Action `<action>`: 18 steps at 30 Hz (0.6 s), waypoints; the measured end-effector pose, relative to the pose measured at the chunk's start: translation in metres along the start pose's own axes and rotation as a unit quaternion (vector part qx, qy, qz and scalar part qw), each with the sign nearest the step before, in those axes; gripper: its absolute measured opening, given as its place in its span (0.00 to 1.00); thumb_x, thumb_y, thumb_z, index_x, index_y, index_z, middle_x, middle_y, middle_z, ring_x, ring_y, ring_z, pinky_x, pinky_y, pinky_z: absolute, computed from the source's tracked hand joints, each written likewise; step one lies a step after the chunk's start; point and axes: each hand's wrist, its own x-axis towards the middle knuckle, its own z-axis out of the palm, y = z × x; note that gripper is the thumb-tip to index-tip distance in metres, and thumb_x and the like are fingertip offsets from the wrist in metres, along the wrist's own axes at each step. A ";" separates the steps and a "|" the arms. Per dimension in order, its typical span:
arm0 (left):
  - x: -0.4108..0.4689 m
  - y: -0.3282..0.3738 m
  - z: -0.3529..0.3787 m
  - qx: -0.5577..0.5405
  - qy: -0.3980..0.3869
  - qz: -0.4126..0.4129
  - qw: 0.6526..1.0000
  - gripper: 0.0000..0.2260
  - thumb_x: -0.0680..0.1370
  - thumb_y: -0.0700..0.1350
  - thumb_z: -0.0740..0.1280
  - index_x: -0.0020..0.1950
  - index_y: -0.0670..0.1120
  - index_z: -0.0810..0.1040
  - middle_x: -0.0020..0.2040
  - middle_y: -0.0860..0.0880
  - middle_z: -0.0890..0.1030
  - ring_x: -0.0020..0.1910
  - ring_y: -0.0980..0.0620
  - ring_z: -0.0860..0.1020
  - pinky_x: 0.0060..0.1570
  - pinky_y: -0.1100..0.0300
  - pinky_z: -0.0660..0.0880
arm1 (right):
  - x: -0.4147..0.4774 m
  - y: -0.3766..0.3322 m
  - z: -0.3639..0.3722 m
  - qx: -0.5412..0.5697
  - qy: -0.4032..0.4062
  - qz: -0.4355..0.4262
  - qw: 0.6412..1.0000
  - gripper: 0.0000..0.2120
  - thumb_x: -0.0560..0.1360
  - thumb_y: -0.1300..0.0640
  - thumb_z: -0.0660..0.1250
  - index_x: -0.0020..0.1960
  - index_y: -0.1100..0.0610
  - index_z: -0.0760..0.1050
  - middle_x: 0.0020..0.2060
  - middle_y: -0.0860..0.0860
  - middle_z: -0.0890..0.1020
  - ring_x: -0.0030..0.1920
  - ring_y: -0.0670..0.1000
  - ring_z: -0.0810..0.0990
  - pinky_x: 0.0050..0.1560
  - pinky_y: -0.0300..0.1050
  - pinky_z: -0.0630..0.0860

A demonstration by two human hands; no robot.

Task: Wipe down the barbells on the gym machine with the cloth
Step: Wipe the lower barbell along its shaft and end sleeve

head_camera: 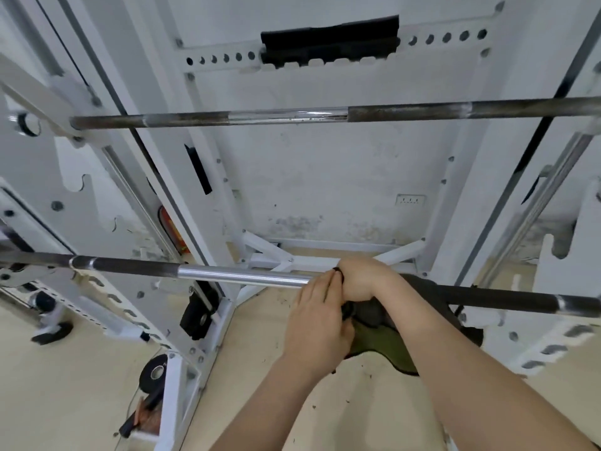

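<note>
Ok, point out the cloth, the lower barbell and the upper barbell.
cloth [383, 341]: head view, green hanging fold.
lower barbell [240, 276]: head view, shiny centre section.
upper barbell [286, 116]: head view, shiny centre section.

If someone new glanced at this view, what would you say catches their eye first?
Both hands meet low in the middle: the right hand wraps a dark green cloth over the lower barbell, and the left hand grips the cloth just beneath. Above them, the upper barbell spans the white rack, looking dull and stained beside its shiny centre.
</note>
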 end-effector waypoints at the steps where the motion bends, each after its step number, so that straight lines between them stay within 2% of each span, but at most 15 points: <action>1: 0.001 -0.005 -0.003 0.000 0.000 -0.009 1.000 0.31 0.72 0.50 0.64 0.75 0.45 0.63 0.70 0.49 0.70 0.69 0.49 0.67 0.70 0.51 0.64 | 0.001 -0.006 0.000 0.019 0.009 -0.012 1.000 0.04 0.72 0.56 0.63 0.40 0.56 0.74 0.38 0.51 0.79 0.41 0.53 0.78 0.42 0.47 0.76; 3: 0.007 -0.013 -0.008 0.011 0.001 -0.033 0.999 0.28 0.72 0.55 0.63 0.72 0.48 0.67 0.67 0.52 0.72 0.67 0.51 0.68 0.70 0.51 0.63 | 0.003 -0.017 0.004 0.074 0.035 -0.033 0.996 0.03 0.73 0.58 0.62 0.44 0.56 0.74 0.42 0.53 0.80 0.44 0.54 0.79 0.45 0.49 0.77; 6: 0.018 -0.014 -0.017 0.067 -0.022 -0.049 0.996 0.25 0.74 0.63 0.60 0.67 0.53 0.69 0.62 0.56 0.75 0.65 0.52 0.70 0.73 0.48 0.56 | -0.004 -0.015 0.002 0.214 0.050 -0.069 0.973 0.13 0.70 0.63 0.64 0.54 0.58 0.76 0.49 0.54 0.82 0.50 0.56 0.80 0.54 0.54 0.77; 9: 0.027 0.003 -0.011 0.149 -0.064 -0.021 0.987 0.29 0.75 0.67 0.49 0.67 0.51 0.69 0.61 0.52 0.76 0.65 0.49 0.71 0.74 0.43 0.53 | -0.029 0.021 -0.012 0.339 0.096 -0.060 0.934 0.19 0.72 0.66 0.66 0.61 0.55 0.79 0.56 0.49 0.82 0.58 0.51 0.79 0.63 0.48 0.73; 10: 0.031 0.009 -0.009 0.167 -0.066 -0.016 0.984 0.30 0.76 0.67 0.46 0.66 0.50 0.71 0.59 0.50 0.78 0.64 0.47 0.73 0.73 0.42 0.54 | -0.039 0.037 -0.016 0.325 0.133 -0.038 0.936 0.17 0.74 0.63 0.65 0.63 0.54 0.78 0.57 0.48 0.81 0.59 0.50 0.78 0.63 0.46 0.72; 12: 0.042 0.014 -0.003 0.169 -0.077 -0.020 0.982 0.29 0.78 0.63 0.41 0.62 0.50 0.73 0.56 0.48 0.79 0.60 0.45 0.75 0.72 0.41 0.55 | -0.055 0.069 -0.012 0.184 0.195 0.033 0.963 0.16 0.78 0.49 0.61 0.64 0.50 0.77 0.59 0.47 0.80 0.59 0.49 0.77 0.60 0.47 0.73; 14: 0.056 0.014 -0.001 0.172 -0.118 -0.012 0.978 0.30 0.79 0.59 0.37 0.61 0.51 0.75 0.53 0.49 0.80 0.56 0.45 0.77 0.72 0.41 0.56 | -0.065 0.082 0.005 0.063 0.150 0.094 0.982 0.23 0.78 0.36 0.51 0.61 0.45 0.76 0.54 0.46 0.82 0.54 0.50 0.79 0.54 0.50 0.74; 16: 0.073 0.013 -0.002 0.178 -0.154 -0.016 0.972 0.26 0.81 0.55 0.41 0.60 0.50 0.77 0.51 0.49 0.82 0.53 0.45 0.78 0.71 0.40 0.56 | -0.063 0.076 0.026 -0.020 0.167 0.125 0.978 0.27 0.79 0.36 0.42 0.54 0.46 0.77 0.45 0.47 0.83 0.45 0.51 0.81 0.50 0.48 0.73; 18: 0.082 0.017 0.000 0.150 -0.115 -0.012 0.982 0.18 0.82 0.52 0.50 0.59 0.49 0.77 0.53 0.48 0.80 0.55 0.44 0.77 0.70 0.40 0.58 | -0.058 0.070 0.035 -0.097 0.223 0.151 0.958 0.26 0.81 0.41 0.41 0.48 0.50 0.76 0.39 0.49 0.82 0.41 0.52 0.81 0.47 0.48 0.69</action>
